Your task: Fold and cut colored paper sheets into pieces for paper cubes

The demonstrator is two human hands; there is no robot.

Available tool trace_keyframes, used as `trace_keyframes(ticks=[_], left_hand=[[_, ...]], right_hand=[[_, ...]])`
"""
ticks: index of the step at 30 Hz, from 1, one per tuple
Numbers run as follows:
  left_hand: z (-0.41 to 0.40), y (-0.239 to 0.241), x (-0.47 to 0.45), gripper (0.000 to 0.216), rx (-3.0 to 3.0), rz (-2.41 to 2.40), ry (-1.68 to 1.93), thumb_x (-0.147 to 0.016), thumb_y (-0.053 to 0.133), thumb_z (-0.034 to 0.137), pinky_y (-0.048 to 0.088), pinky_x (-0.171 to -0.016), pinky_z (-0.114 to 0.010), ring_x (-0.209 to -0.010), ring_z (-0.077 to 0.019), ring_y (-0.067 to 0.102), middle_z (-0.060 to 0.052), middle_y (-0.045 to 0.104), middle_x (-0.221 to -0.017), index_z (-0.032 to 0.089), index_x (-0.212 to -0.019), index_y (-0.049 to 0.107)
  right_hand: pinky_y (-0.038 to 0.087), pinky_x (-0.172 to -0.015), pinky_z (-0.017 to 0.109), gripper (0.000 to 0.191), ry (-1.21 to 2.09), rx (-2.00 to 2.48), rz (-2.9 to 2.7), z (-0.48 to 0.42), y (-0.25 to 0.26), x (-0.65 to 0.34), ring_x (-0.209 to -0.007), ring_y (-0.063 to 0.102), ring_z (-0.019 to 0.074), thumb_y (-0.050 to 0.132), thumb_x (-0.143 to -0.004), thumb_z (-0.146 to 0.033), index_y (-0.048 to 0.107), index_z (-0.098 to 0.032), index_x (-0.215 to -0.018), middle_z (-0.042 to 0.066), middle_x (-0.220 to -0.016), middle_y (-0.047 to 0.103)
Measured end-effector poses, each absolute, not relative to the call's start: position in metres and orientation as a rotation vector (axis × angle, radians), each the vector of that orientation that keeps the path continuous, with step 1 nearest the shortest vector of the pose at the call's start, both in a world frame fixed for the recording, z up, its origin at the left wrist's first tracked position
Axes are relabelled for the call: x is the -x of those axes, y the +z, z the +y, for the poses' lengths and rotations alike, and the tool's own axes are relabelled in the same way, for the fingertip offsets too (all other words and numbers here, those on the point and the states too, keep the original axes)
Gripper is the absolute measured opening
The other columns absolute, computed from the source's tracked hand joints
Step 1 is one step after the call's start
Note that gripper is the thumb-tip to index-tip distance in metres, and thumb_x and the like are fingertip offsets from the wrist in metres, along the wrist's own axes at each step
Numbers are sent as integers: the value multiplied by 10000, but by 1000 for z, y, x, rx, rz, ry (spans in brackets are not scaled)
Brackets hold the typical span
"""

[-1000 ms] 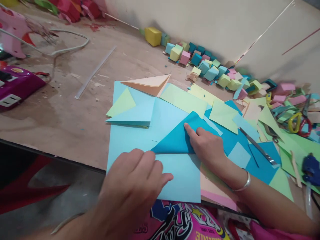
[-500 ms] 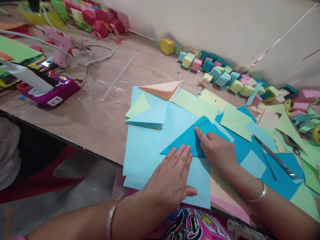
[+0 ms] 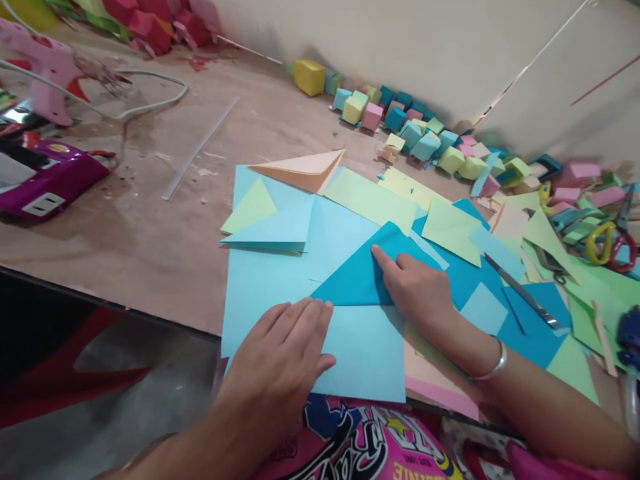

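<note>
A dark blue paper folded into a triangle [image 3: 350,280] lies on a large light blue sheet [image 3: 280,280] at the table's near edge. My right hand [image 3: 415,290] rests on the triangle's right half, its forefinger stretched out along the paper toward the upper point. My left hand [image 3: 283,357] lies flat, fingers together and extended, on the light blue sheet, fingertips at the triangle's lower left corner. Neither hand holds anything.
Folded paper triangles [image 3: 300,170] and coloured sheets [image 3: 370,200] cover the table. Several small paper cubes [image 3: 400,123] line the wall. Scissors [image 3: 607,243] and a metal blade [image 3: 523,293] lie at right. A pink glue gun [image 3: 47,67] and a purple device [image 3: 47,177] sit at left.
My left hand slid left along the triangle's lower edge and now rests near its left corner. The right hand stays pressed on the triangle. The view shifted.
</note>
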State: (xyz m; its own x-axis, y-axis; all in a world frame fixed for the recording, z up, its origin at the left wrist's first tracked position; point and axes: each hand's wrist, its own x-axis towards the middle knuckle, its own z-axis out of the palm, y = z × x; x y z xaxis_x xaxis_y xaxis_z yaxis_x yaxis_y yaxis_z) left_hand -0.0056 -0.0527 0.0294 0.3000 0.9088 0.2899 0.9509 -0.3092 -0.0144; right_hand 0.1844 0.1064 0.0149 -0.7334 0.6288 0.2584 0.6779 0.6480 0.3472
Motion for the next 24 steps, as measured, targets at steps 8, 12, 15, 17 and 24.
trace_keyframes(ticks=[8, 12, 15, 17, 24], left_hand=[[-37, 36, 1, 480, 2475, -1746, -176, -942, 531, 407, 459, -851, -439, -945, -292, 594, -151, 671, -1062, 57, -1265, 596], [-16, 53, 0, 238, 2562, -1773, 17, -936, 526, 239, 429, -629, -359, -745, -239, 581, -77, 647, -838, 129, -1093, 668], [13, 62, 5, 177, 2723, -1739, 224, -863, 524, 62, 308, -520, -303, -721, -221, 581, -58, 640, -797, 174, -877, 661], [36, 64, 11, 155, 2878, -1689, 256, -898, 514, 124, 259, -505, -292, -656, -199, 571, -47, 648, -755, 187, -935, 651], [101, 75, 22, 558, 3158, -1568, 451, -842, 650, 286, 345, -587, -267, -620, -190, 591, 8, 656, -683, 377, -1374, 513]], right_hand=[[111, -495, 305, 444, -575, 1006, -2758, 124, 12, -188, -535, 311, 112, 411, -939, -134, 580, -284, -1321, 14, -645, 525], [123, -502, 308, 437, -549, 1082, -2752, 129, 13, -187, -564, 350, 131, 362, -958, -155, 579, -301, -1309, 29, -679, 526], [155, -515, 304, 433, -422, 1179, -2741, 130, 13, -185, -619, 394, 149, 310, -970, -180, 572, -290, -1296, 58, -789, 547], [193, -524, 295, 422, -297, 1208, -2747, 131, 12, -184, -662, 422, 166, 282, -983, -226, 552, -286, -1303, 70, -863, 553], [378, -709, 339, 449, -162, 1239, -2712, 137, 8, -181, -869, 487, 234, 230, -1004, -265, 452, -186, -1386, 114, -1037, 575]])
